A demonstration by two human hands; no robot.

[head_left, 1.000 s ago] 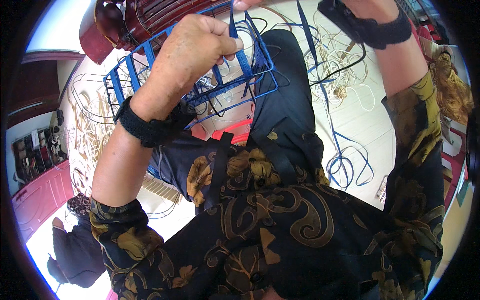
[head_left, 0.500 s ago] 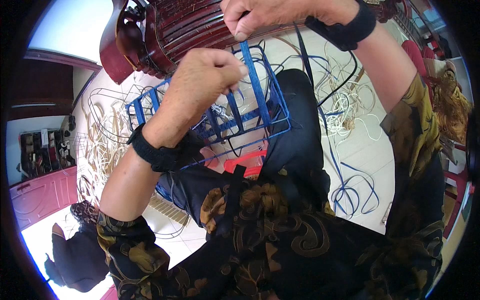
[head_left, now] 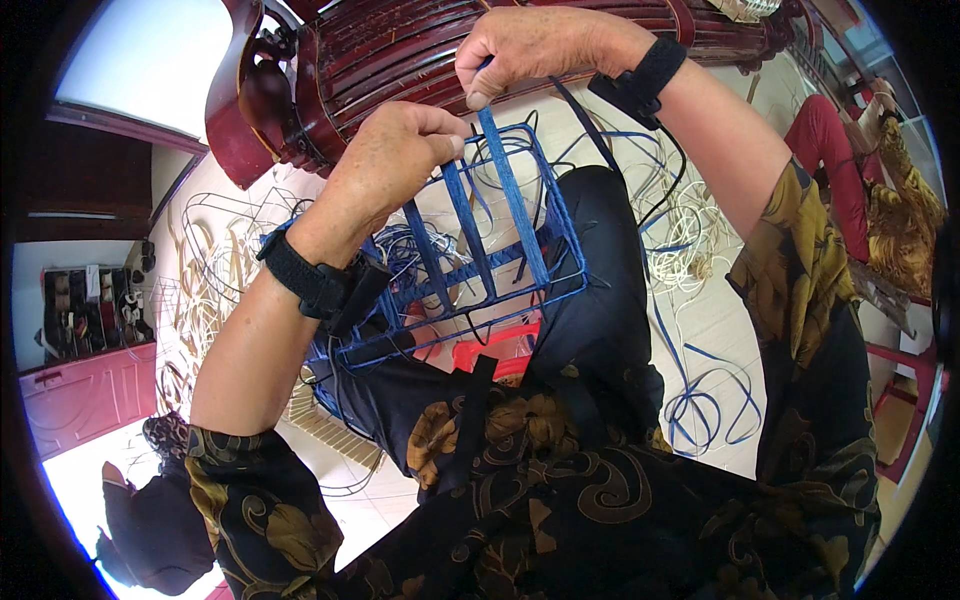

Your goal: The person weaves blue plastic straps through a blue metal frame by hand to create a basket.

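A wire-framed rack [head_left: 572,235] wrapped in blue strip rests across my lap, tilted, with flat blue bands running between its rails. My right hand [head_left: 525,55] is closed at its far side, thumb and fingers pinching the upper end of a blue strip [head_left: 515,195] that stretches down to the near rail. My left hand [head_left: 395,155] is closed beside it, fingertips at the top of another blue band [head_left: 466,225]. What those fingers grip is hidden behind the hand. Black bands circle both wrists.
A dark red wooden bench [head_left: 400,60] stands just beyond the rack. Pale loose cords [head_left: 690,245] and coiled blue strip [head_left: 712,400] lie on the floor to the right. Something red [head_left: 500,348] shows between my legs. Another person's red-clad leg [head_left: 825,150] is at far right.
The rack and bench sit slightly lower in view. My left hand has shifted a little left, away from the strip in my right hand. The right hand keeps its pinch.
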